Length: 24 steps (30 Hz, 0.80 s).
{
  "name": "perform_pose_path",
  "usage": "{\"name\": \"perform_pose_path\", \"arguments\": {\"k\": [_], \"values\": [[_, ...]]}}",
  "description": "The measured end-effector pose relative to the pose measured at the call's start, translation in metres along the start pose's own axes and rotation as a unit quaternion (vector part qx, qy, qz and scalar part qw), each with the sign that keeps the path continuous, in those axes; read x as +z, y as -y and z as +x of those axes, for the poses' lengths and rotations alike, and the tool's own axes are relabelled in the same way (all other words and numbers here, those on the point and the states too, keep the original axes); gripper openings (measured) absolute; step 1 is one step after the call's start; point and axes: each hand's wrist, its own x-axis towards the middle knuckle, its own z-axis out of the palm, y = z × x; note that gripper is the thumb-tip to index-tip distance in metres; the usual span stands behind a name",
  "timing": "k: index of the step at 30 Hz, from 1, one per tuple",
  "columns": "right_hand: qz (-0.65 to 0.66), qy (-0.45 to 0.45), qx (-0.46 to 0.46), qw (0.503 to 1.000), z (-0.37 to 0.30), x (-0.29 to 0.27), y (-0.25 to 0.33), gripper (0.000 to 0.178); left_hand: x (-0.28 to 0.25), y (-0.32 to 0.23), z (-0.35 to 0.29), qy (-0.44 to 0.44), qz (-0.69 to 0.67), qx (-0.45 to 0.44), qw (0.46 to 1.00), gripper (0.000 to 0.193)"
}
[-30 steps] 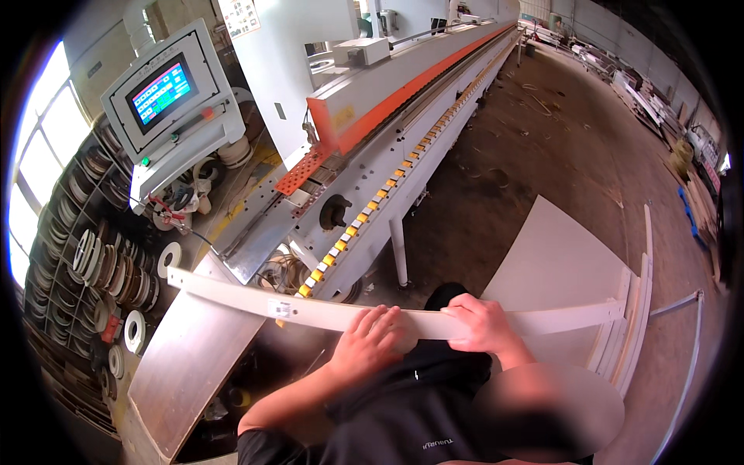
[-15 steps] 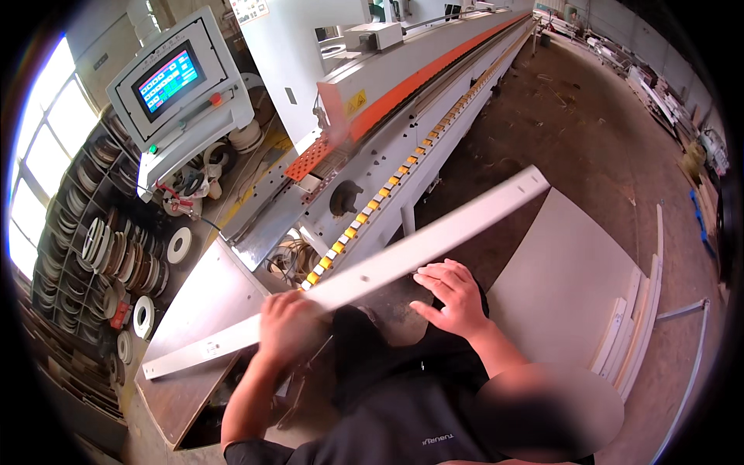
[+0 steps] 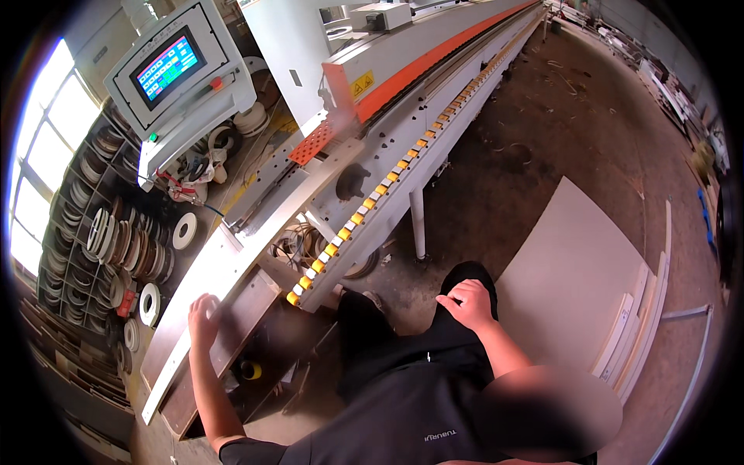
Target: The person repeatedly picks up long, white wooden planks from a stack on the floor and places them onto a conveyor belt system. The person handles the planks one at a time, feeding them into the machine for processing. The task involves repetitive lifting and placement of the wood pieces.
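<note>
Long white board strip on the brown wooden tabletop, far end by the orange perforated guard. Left hand on strip, right hand curled near black-clad thigh; I can't tell if either pinches.

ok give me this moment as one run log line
left hand: on pale strip | right hand: over leg, no object visible | strip: far end beside orange plate | screen: lit
</note>
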Motion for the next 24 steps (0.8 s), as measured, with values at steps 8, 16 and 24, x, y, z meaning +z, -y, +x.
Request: {"name": "perform_pose_path", "arguments": {"k": [8,16,24], "values": [[-0.011,0.028,0.059,0.998,-0.024,0.028,-0.041,0.028,0.044,-0.077,0.063,-0.074,-0.008,0.065,0.995,0.035],[-0.027,0.039,0.058,0.997,-0.026,0.029,-0.042,0.029,0.098,-0.144,0.166,-0.137,0.04,0.106,0.984,0.034],[-0.009,0.026,0.074,0.997,-0.022,0.03,-0.046,0.027,0.106,-0.146,0.189,-0.108,-0.027,0.115,0.987,0.03]]}}
